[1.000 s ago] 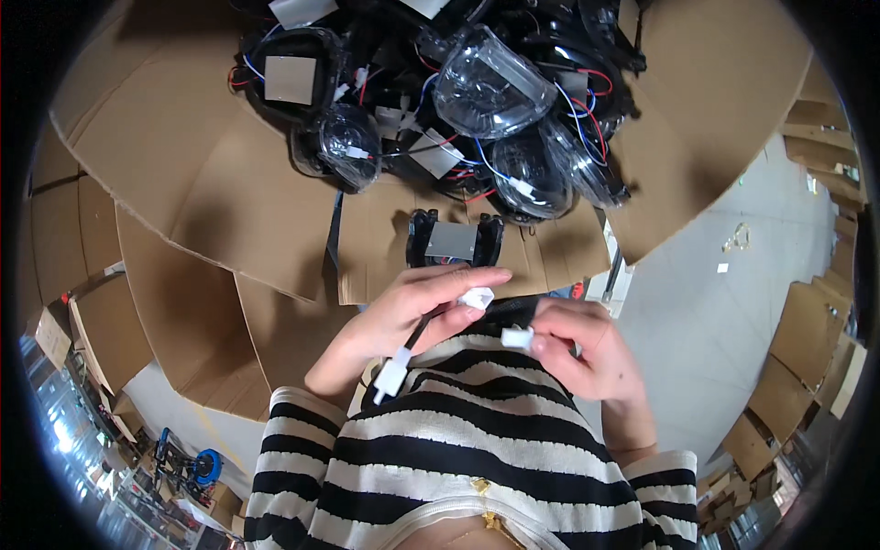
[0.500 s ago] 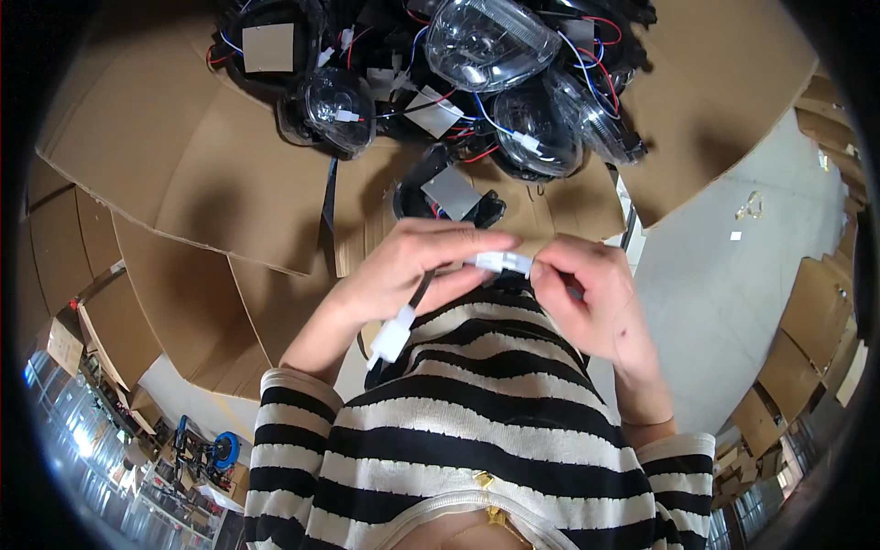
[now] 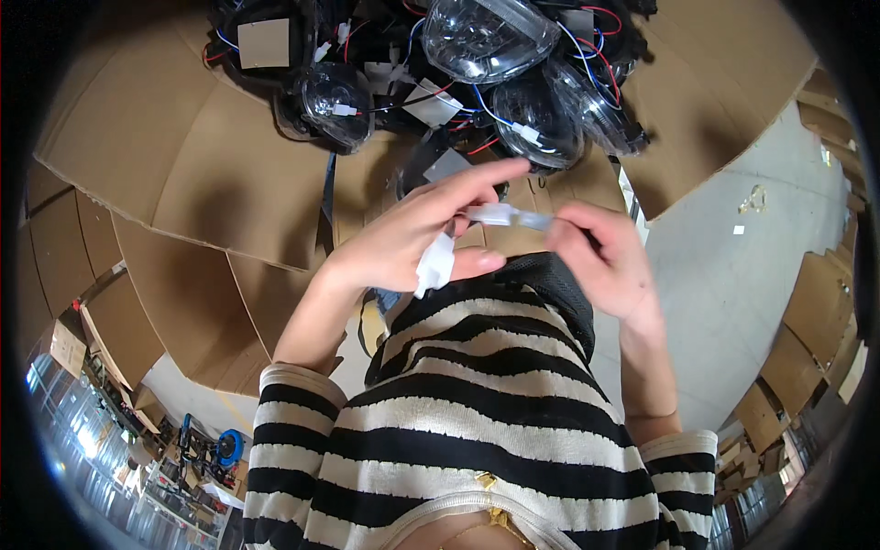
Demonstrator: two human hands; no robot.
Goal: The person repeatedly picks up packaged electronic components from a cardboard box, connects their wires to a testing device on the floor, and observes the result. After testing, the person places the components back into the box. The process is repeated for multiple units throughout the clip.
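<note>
A white plastic cable connector [image 3: 495,214] spans the gap between my hands, above my lap. Its left end lies in the fingers of my left hand [image 3: 394,229], whose index finger and thumb are spread away from it. My right hand [image 3: 600,252] pinches the connector's blurred, translucent right end. A second white connector [image 3: 434,264] hangs against my left palm, on a short dark cable partly hidden by the hand. Just beyond my left hand lies a dark lamp part with a grey square plate [image 3: 447,166], partly covered by my fingers.
Several black headlamps with clear lenses [image 3: 490,41] and red, blue and white wires are heaped on cardboard ahead. Wide cardboard flaps [image 3: 174,174] spread to the left, with another flap [image 3: 706,110] at the right. Cartons [image 3: 793,339] stand on the grey floor at far right.
Both hands have moved up, away from my body, with the connector. My left index finger and thumb have spread apart. The hanging connector has swung up against my left palm.
</note>
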